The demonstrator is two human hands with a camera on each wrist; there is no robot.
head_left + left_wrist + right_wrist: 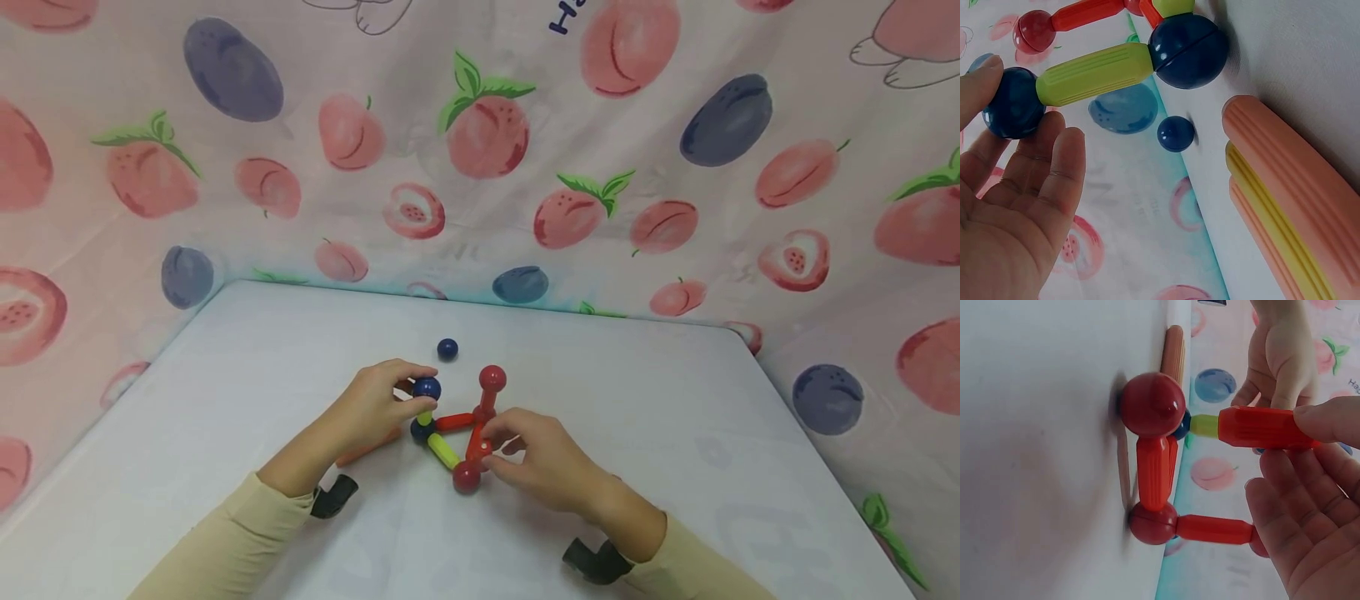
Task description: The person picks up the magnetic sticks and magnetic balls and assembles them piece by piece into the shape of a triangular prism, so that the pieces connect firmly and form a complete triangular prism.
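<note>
The rod-and-ball frame [457, 433] stood part-built on the tabletop [675, 400]: the left hand [375, 412] pinched its upper blue ball [427, 387], the right hand [543, 458] gripped a red rod [1260, 427], and a loose blue ball [447, 349] beyond both grips remained unattached.

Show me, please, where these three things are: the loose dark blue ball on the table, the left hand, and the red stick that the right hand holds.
loose dark blue ball [447, 349]: head view, middle of the ball.
left hand [375, 408]: head view, back of the hand.
red stick [1260, 427]: right wrist view, middle of its ribbed body.
</note>
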